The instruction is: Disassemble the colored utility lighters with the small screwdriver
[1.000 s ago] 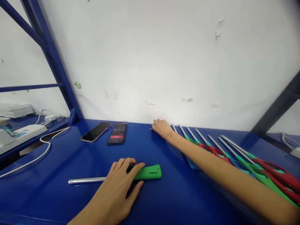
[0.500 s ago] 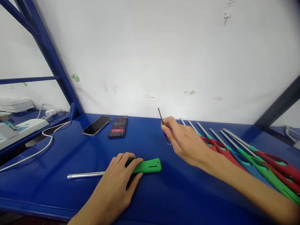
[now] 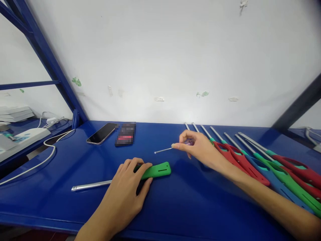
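Observation:
My left hand (image 3: pixel 126 194) is closed around a long-necked lighter (image 3: pixel 159 170) with a green handle, lying on the blue tabletop. The handle's slotted end pokes out to the right of my fingers, and its silver tube runs out to the left. My fingers cover the trigger area. In my right hand (image 3: pixel 200 147), held above the table to the right of the green handle, is a small screwdriver (image 3: pixel 163 150). Its thin metal shaft points left with the tip free, apart from the lighter. The purplish see-through handle is mostly hidden by my fingers.
Several more long-necked lighters (image 3: pixel 259 177) in red, blue and green lie in a row at right, partly under my right forearm. A phone (image 3: pixel 102 133) and a dark box (image 3: pixel 125 134) rest at the back left. A white cable (image 3: pixel 54 147) crosses the left edge.
The screwdriver has swung from pointing up to lying nearly level, its tip now toward the left. My right hand has turned and shifted slightly. The left hand still holds the lighter.

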`<state>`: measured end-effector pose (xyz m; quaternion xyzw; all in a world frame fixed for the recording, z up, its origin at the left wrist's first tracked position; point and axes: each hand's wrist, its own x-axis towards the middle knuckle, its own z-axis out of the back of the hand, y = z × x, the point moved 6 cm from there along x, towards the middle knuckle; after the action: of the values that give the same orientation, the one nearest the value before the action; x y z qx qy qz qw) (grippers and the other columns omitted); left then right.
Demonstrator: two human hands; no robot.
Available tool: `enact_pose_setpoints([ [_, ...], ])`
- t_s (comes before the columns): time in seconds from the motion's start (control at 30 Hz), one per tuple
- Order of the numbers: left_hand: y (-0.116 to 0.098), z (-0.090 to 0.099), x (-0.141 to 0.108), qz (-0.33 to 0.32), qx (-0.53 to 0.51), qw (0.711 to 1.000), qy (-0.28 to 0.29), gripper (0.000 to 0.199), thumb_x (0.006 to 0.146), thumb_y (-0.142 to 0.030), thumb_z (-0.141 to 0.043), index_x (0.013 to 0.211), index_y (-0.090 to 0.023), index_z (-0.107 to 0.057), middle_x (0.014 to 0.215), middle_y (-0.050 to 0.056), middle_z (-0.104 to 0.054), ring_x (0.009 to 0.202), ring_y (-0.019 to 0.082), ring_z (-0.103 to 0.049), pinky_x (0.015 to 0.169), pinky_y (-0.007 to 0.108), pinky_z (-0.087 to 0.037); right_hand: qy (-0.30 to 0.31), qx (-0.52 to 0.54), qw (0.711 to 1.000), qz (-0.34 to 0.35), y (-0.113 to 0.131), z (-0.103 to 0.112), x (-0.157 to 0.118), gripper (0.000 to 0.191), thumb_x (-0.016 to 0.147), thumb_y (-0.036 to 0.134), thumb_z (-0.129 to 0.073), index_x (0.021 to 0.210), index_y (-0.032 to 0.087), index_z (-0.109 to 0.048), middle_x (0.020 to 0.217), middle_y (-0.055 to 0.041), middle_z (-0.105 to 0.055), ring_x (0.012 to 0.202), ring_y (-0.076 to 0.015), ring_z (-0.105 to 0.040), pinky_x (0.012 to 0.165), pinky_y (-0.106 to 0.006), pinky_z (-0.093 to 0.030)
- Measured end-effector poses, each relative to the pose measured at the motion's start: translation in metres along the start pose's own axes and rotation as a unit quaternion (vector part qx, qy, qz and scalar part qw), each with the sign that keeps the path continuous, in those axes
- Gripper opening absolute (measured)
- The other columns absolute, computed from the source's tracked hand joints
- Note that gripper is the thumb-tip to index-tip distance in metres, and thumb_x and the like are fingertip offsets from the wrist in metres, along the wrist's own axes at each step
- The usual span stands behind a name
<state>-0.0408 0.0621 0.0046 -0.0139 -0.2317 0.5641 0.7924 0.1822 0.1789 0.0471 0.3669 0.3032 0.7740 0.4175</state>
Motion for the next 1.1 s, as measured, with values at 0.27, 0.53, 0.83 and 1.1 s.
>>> enact_pose_setpoints([
  [0.27, -0.001, 0.000, 0.001, -0.004, -0.004, 1.000, 0.011, 0.031, 0.109, -0.032, -0.052, 0.137, -0.026, -0.064, 0.130, 0.009, -0.061, 0.116, 0.032, -0.058, 0.101, 0.057, -0.052, -0.059, 0.089, 0.992, 0.068, 0.024, 0.013, -0.007, 0.028, 0.097, 0.049, -0.073, 0.109, 0.024, -0.069, 0.104, -0.0060, -0.079, 0.096, -0.0226, -0.077, 0.087, -0.038, -0.062],
  [0.53, 0.001, -0.001, 0.002, -0.008, 0.004, 1.000, 0.007, 0.032, 0.109, -0.034, -0.052, 0.138, -0.028, -0.064, 0.130, 0.009, -0.061, 0.116, 0.032, -0.058, 0.102, 0.058, -0.051, -0.059, 0.034, 0.990, 0.125, 0.036, 0.009, -0.023, 0.015, 0.109, 0.032, -0.058, 0.113, 0.025, -0.070, 0.086, 0.0002, -0.073, 0.073, -0.0168, -0.072, 0.070, -0.033, -0.057],
  [0.83, 0.001, 0.000, 0.002, -0.010, 0.009, 1.000, -0.002, 0.031, 0.109, -0.036, -0.052, 0.136, -0.029, -0.065, 0.129, 0.008, -0.063, 0.115, 0.033, -0.060, 0.099, 0.057, -0.052, -0.070, 0.017, 0.987, 0.141, 0.038, 0.001, -0.022, 0.012, 0.110, 0.027, -0.056, 0.111, 0.022, -0.066, 0.085, 0.0007, -0.072, 0.061, -0.0129, -0.068, 0.059, -0.028, -0.056],
  [1.1, 0.001, -0.001, 0.001, -0.011, 0.010, 1.000, 0.002, 0.032, 0.109, -0.036, -0.052, 0.138, -0.029, -0.064, 0.129, 0.009, -0.063, 0.115, 0.032, -0.059, 0.101, 0.057, -0.052, -0.072, -0.033, 0.979, 0.189, 0.048, -0.002, -0.030, 0.016, 0.111, 0.021, -0.049, 0.116, 0.023, -0.064, 0.100, -0.0037, -0.073, 0.069, -0.0134, -0.068, 0.068, -0.029, -0.056],
])
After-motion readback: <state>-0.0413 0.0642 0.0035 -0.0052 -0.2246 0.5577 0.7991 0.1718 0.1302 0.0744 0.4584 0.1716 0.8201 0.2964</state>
